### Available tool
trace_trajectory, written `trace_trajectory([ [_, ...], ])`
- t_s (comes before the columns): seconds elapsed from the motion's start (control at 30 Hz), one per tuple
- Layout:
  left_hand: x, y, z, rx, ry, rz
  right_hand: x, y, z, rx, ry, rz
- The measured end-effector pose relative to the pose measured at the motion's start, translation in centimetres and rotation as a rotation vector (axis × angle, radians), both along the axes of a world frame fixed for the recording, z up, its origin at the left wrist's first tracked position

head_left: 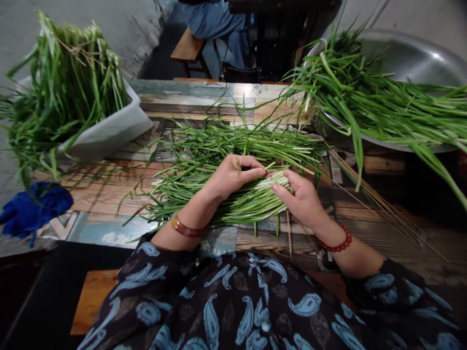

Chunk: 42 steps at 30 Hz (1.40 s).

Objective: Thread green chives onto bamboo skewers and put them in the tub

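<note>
Garlic chives lie across the table in front of me, with their pale cut ends gathered on the right. My right hand (301, 195) is closed round the pale ends of a bundle of chives (251, 198), thumb in front and fingers behind. Just left of it, my left hand (233, 176) has thumb and forefinger pinched together at a thin chive stalk, above the same bundle. Behind both hands spreads a looser pile of chives (233, 141). Some straw strands (290, 233) hang below the bundle near my right hand.
At back left, a white plastic bin (105, 133) holds upright chives tied with straw. A steel basin (412, 56) heaped with chives (394, 109) stands at back right. Long dry straws (386, 209) lie on the right; a blue glove or cloth (38, 206) lies left. Someone's legs (219, 24) show beyond the table.
</note>
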State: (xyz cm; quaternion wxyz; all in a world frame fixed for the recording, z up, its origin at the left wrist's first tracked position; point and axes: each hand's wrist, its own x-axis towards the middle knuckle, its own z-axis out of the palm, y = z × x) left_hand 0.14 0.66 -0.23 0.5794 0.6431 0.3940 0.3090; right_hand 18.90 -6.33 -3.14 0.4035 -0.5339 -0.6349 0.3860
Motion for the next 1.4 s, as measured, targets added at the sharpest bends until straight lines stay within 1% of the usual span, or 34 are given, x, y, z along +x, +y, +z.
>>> trace_trajectory([
  [0.13, 0.0, 0.1, 0.0, 0.016, 0.010, -0.038, -0.4, -0.2, -0.7, 0.009, 0.136, -0.053],
  [0.23, 0.0, 0.1, 0.1, 0.036, 0.022, -0.092, -0.6, -0.3, -1.0, 0.026, 0.192, -0.049],
  [0.33, 0.1, 0.1, 0.1, 0.060, 0.027, -0.128, -0.5, -0.2, -1.0, 0.054, 0.149, -0.021],
  [0.47, 0.1, 0.1, -0.3, 0.105, 0.011, -0.082, -0.2, -0.1, -0.9, 0.099, 0.107, -0.030],
  [0.57, 0.1, 0.0, -0.7, 0.102, 0.019, -0.058, -0.2, -0.1, -1.0, 0.112, 0.088, -0.041],
  [0.67, 0.2, 0.1, -0.8, 0.110, 0.030, -0.074, -0.2, -0.1, -1.1, 0.122, 0.067, -0.041],
  [0.77, -0.1, 0.2, -0.5, 0.108, 0.033, -0.091, -0.1, 0.1, -1.4, 0.128, 0.093, -0.031],
  [0.83, -0.5, 0.4, -0.3, 0.068, -0.054, -0.090, 0.0, 0.3, -1.6, 0.139, 0.119, -0.035],
  [0.97, -1.5, 1.2, -0.3, -0.034, -0.421, -0.049, -0.1, 0.6, -1.9, 0.144, 0.164, -0.048],
  [1.0, -1.7, 1.4, -0.4, -0.053, -0.485, -0.045, -0.2, 0.6, -1.9, 0.145, 0.177, -0.049],
  [1.07, -1.7, 1.8, -0.6, -0.081, -0.541, -0.049, -0.3, 0.6, -1.8, 0.145, 0.199, -0.052],
  [1.1, -1.7, 1.9, -0.6, -0.081, -0.539, -0.048, -0.4, 0.6, -1.7, 0.144, 0.206, -0.054],
  [1.17, -1.4, 1.9, -0.7, -0.046, -0.470, -0.030, -0.5, 0.6, -1.6, 0.146, 0.216, -0.061],
  [1.27, -1.0, 1.6, -0.7, 0.096, -0.255, 0.029, -0.6, 0.7, -1.5, 0.155, 0.238, -0.067],
  [1.33, -0.8, 1.2, -0.6, 0.247, -0.060, 0.100, -0.6, 0.7, -1.5, 0.158, 0.250, -0.064],
  [1.4, -0.7, 0.9, -0.3, 0.428, 0.185, 0.215, -0.6, 0.7, -1.5, 0.164, 0.248, -0.058],
])
